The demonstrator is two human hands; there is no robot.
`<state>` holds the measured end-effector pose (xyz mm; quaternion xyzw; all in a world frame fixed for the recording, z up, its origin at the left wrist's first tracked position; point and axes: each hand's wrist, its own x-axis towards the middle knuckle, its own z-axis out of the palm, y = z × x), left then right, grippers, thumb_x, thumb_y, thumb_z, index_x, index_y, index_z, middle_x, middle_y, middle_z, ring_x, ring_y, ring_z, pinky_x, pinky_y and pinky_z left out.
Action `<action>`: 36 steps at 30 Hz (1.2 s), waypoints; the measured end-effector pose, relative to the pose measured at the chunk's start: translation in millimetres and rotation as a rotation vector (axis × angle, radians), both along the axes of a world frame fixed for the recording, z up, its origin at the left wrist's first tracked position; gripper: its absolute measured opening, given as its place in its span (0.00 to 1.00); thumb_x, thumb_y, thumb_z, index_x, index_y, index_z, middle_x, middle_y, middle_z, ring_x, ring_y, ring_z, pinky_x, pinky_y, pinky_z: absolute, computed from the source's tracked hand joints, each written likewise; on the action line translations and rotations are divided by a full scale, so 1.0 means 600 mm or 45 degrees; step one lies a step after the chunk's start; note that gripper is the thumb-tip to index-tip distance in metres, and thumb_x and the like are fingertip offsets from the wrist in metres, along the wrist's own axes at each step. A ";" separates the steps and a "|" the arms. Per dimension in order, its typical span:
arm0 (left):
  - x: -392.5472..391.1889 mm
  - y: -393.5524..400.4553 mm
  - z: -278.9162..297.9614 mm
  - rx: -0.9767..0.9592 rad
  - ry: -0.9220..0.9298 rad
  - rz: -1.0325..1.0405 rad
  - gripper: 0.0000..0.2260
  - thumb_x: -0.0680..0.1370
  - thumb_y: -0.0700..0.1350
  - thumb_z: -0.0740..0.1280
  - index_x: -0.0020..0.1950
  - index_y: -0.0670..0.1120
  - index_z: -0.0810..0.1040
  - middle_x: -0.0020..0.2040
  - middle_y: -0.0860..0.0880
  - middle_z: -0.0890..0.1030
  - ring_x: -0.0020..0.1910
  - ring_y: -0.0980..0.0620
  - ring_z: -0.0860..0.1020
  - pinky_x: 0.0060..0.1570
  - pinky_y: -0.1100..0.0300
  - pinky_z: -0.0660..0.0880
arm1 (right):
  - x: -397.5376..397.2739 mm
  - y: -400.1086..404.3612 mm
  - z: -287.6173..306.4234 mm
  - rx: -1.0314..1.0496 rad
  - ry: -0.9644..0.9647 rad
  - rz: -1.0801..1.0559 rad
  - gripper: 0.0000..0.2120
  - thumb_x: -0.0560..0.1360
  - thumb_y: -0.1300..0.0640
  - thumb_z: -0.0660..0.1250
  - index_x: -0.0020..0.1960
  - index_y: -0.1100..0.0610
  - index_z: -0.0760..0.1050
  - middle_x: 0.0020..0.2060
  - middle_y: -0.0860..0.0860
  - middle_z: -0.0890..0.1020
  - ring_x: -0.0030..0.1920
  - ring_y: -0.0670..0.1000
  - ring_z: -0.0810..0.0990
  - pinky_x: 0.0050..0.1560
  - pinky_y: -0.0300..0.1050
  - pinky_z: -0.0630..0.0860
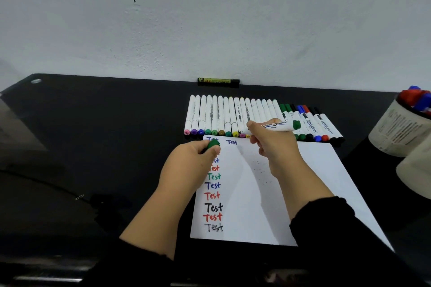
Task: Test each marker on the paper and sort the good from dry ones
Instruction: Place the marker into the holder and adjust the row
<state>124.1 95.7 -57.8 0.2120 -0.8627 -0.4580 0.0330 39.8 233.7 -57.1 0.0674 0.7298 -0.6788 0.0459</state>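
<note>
A white sheet of paper (pixel 279 193) lies on the black table, with a column of "Test" words in several colours down its left side and one more "Test" at the top. My right hand (pixel 270 144) grips a white whiteboard marker (pixel 278 125) with a green end, held level above the paper's top edge. My left hand (pixel 193 158) pinches a green cap (pixel 213 144) over the paper's top left corner. A row of white markers (pixel 233 116) lies side by side just beyond the paper, with coloured-cap whiteboard markers (pixel 312 123) at its right.
A black and yellow marker (pixel 218 81) lies alone against the white wall. A cup (pixel 401 128) holding red and blue markers stands at the right edge, a second white container (pixel 417 170) beside it. A thin cable (pixel 46 182) runs across the table's left part.
</note>
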 end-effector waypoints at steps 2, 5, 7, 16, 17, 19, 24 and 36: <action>-0.005 -0.006 0.000 -0.021 0.002 0.011 0.16 0.78 0.54 0.62 0.66 0.54 0.74 0.38 0.61 0.74 0.39 0.62 0.74 0.36 0.66 0.71 | -0.011 -0.005 -0.001 0.119 0.047 0.030 0.14 0.72 0.52 0.70 0.35 0.56 0.67 0.23 0.47 0.76 0.28 0.46 0.70 0.33 0.41 0.68; -0.013 -0.013 0.002 -0.059 -0.009 -0.003 0.18 0.78 0.54 0.62 0.68 0.54 0.72 0.46 0.60 0.77 0.39 0.62 0.72 0.37 0.67 0.69 | -0.022 -0.017 -0.008 0.240 0.120 0.056 0.16 0.74 0.51 0.67 0.35 0.56 0.63 0.25 0.50 0.73 0.22 0.41 0.69 0.32 0.40 0.66; -0.018 -0.016 0.000 -0.096 -0.030 -0.014 0.18 0.79 0.54 0.61 0.69 0.54 0.71 0.57 0.56 0.78 0.40 0.62 0.70 0.37 0.65 0.68 | -0.028 -0.023 -0.017 0.261 0.142 0.066 0.14 0.73 0.55 0.66 0.35 0.57 0.63 0.25 0.49 0.72 0.23 0.41 0.69 0.32 0.40 0.66; -0.032 -0.025 -0.012 -0.198 -0.110 -0.046 0.20 0.79 0.54 0.60 0.71 0.55 0.66 0.62 0.54 0.75 0.41 0.62 0.72 0.39 0.64 0.72 | -0.034 -0.034 -0.051 0.312 0.190 0.102 0.15 0.72 0.60 0.63 0.33 0.55 0.59 0.31 0.54 0.67 0.32 0.49 0.65 0.34 0.42 0.62; -0.033 -0.025 -0.014 -0.203 -0.110 -0.047 0.20 0.79 0.54 0.60 0.71 0.56 0.66 0.62 0.55 0.75 0.43 0.61 0.73 0.41 0.62 0.74 | -0.034 -0.035 -0.052 0.313 0.197 0.104 0.15 0.72 0.60 0.63 0.33 0.55 0.58 0.31 0.54 0.66 0.33 0.49 0.64 0.34 0.42 0.61; -0.033 -0.025 -0.017 -0.206 -0.116 -0.050 0.19 0.79 0.54 0.60 0.71 0.56 0.66 0.60 0.55 0.76 0.44 0.59 0.75 0.44 0.61 0.76 | -0.034 -0.035 -0.054 0.315 0.210 0.101 0.15 0.72 0.60 0.63 0.33 0.55 0.58 0.32 0.55 0.66 0.33 0.49 0.64 0.33 0.42 0.61; -0.035 -0.024 -0.018 -0.237 -0.111 -0.059 0.20 0.80 0.54 0.59 0.72 0.55 0.65 0.63 0.54 0.74 0.47 0.58 0.74 0.41 0.63 0.72 | -0.034 -0.036 -0.057 0.360 0.229 0.124 0.14 0.73 0.59 0.64 0.34 0.56 0.60 0.33 0.56 0.69 0.33 0.49 0.66 0.31 0.41 0.62; -0.036 -0.019 -0.022 -0.245 -0.114 -0.061 0.20 0.80 0.54 0.59 0.72 0.55 0.66 0.60 0.54 0.76 0.48 0.57 0.76 0.46 0.60 0.75 | -0.034 -0.034 -0.056 0.420 0.304 0.132 0.17 0.73 0.61 0.63 0.32 0.55 0.57 0.28 0.49 0.62 0.29 0.47 0.61 0.23 0.33 0.58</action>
